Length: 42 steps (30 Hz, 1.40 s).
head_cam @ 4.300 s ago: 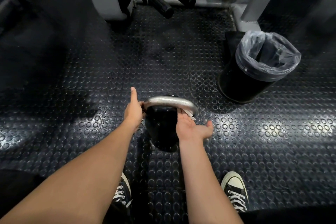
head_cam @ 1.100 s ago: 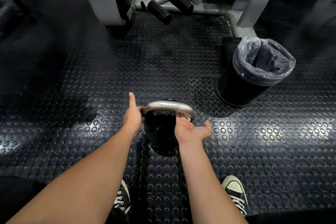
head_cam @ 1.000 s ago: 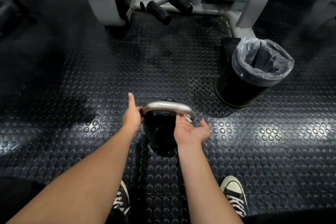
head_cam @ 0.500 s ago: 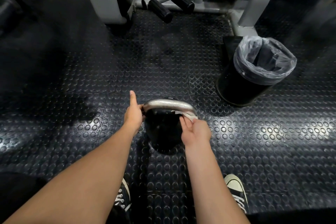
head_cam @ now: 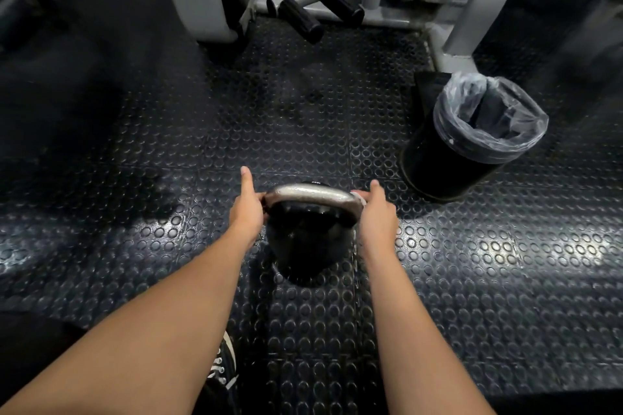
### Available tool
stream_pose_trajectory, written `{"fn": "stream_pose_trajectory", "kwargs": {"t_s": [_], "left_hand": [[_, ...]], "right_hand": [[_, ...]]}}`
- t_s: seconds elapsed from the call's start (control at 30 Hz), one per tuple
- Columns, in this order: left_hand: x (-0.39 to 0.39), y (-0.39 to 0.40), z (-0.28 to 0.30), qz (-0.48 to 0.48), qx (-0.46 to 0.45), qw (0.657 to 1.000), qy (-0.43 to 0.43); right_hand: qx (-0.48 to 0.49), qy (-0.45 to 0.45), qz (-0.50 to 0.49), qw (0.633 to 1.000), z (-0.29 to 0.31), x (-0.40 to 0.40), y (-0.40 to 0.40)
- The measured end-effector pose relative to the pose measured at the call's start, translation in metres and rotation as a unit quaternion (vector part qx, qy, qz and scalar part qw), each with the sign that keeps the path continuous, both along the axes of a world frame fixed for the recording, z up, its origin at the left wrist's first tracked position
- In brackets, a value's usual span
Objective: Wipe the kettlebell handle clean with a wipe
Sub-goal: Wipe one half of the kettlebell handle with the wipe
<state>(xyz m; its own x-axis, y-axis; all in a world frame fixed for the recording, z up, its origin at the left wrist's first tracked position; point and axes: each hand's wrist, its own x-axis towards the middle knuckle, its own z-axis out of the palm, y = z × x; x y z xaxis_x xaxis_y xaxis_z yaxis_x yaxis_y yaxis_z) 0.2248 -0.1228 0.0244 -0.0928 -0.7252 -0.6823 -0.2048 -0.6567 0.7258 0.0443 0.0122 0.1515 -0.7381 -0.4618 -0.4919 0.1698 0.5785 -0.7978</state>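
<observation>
Both forearms reaching forward and down from the bottom corners, converging on a black kettlebell (head_cam: 305, 239) standing upright on the studded rubber floor (head_cam: 505, 263). Left hand (head_cam: 247, 209) at the left end of the kettlebell handle (head_cam: 312, 194), back of the hand toward the camera, thumb stretched straight forward past the handle, fingers curled round the metal where the handle bends down. Right hand (head_cam: 376, 216) at the opposite end, also seen from the back, thumb raised beside the corner of the handle, fingers wrapped round that corner and pressing a pale wipe (head_cam: 361, 201) against it; only a small edge of the wipe showing between hand and metal. Both hands clamped, left on bare handle, right on the wipe and the handle beneath. Handle a grey, shiny arch, long axis running left to right across the view, spanning the gap between the two hands, arch uppermost and tipped slightly toward the camera. Round body of the kettlebell below it, resting on the floor midway between the forearms. Lined black bin (head_cam: 472, 141) standing to the right and further away, well apart from the kettlebell, with a clear bag folded over its rim. Grey machine frame (head_cam: 472, 10) with black padded rollers (head_cam: 300, 20) along the far edge. Black-and-white laced shoe (head_cam: 224, 364) partly hidden under the left forearm.
</observation>
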Motion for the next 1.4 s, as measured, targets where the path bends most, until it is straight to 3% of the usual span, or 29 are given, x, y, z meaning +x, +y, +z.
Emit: {"fn": "stream_pose_trajectory", "kwargs": {"t_s": [0.1, 0.33, 0.7, 0.87, 1.07, 1.2, 1.4], "left_hand": [[-0.002, 0.003, 0.003, 0.005, -0.005, 1.000, -0.005], [-0.003, 0.004, 0.006, 0.014, -0.001, 1.000, -0.002], [-0.004, 0.006, 0.011, 0.010, -0.003, 1.000, 0.002], [-0.006, 0.008, 0.015, 0.012, -0.003, 1.000, 0.006], [-0.007, 0.011, 0.020, 0.010, -0.007, 1.000, -0.003], [-0.006, 0.011, 0.022, 0.011, -0.008, 1.000, -0.008], [-0.007, 0.012, 0.024, 0.014, -0.006, 1.000, -0.010]], "right_hand": [[0.033, -0.032, 0.081, 0.996, 0.010, -0.015, -0.010], [0.053, 0.010, 0.189, 0.980, 0.033, -0.017, -0.027], [0.029, 0.117, 0.198, 0.973, 0.039, -0.008, -0.012], [0.023, 0.112, 0.226, 0.967, 0.040, -0.007, -0.015], [-0.001, 0.116, 0.181, 0.977, 0.033, -0.011, 0.005], [-0.010, 0.110, 0.215, 0.970, 0.039, -0.007, -0.002], [0.010, 0.185, 0.249, 0.951, 0.027, -0.017, 0.007]]}}
